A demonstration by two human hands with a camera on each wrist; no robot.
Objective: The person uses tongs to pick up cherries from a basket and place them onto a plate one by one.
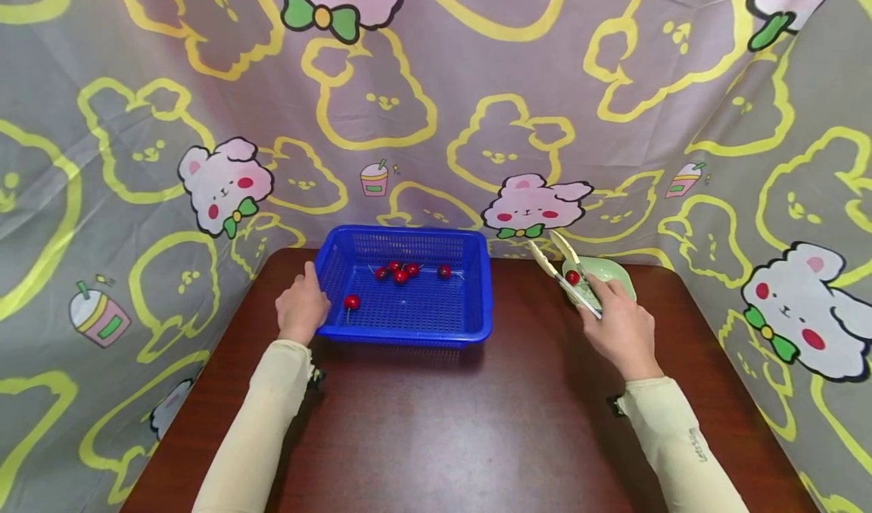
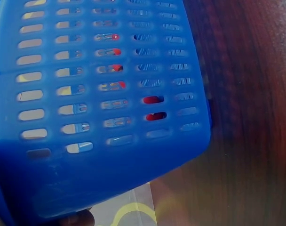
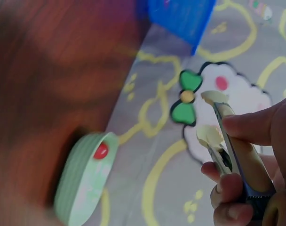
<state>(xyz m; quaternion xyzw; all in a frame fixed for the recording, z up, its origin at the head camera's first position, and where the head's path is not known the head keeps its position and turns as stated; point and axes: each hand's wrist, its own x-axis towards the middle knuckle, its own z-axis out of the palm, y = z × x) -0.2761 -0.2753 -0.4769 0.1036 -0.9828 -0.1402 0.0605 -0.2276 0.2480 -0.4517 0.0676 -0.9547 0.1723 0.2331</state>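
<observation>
My left hand (image 1: 302, 305) grips the left rim of a blue plastic basket (image 1: 402, 337); a fingertip shows below the rim in the left wrist view. Several red cherries (image 1: 400, 277) with stems lie in the basket, most near its back, one (image 1: 351, 302) near the front left. My right hand (image 1: 623, 331) holds a pair of tongs (image 3: 239, 150) with pale tips. The tips stand apart, nothing between them, above the table right of the basket. Beneath the tongs, a light green bowl (image 1: 616, 271) holds a red cherry (image 3: 101, 151); my hand hides part of the bowl.
The brown wooden table (image 1: 422, 422) bears the basket and bowl. A grey curtain (image 1: 436, 82) with yellow and white cartoon animals stands close behind them and along both sides.
</observation>
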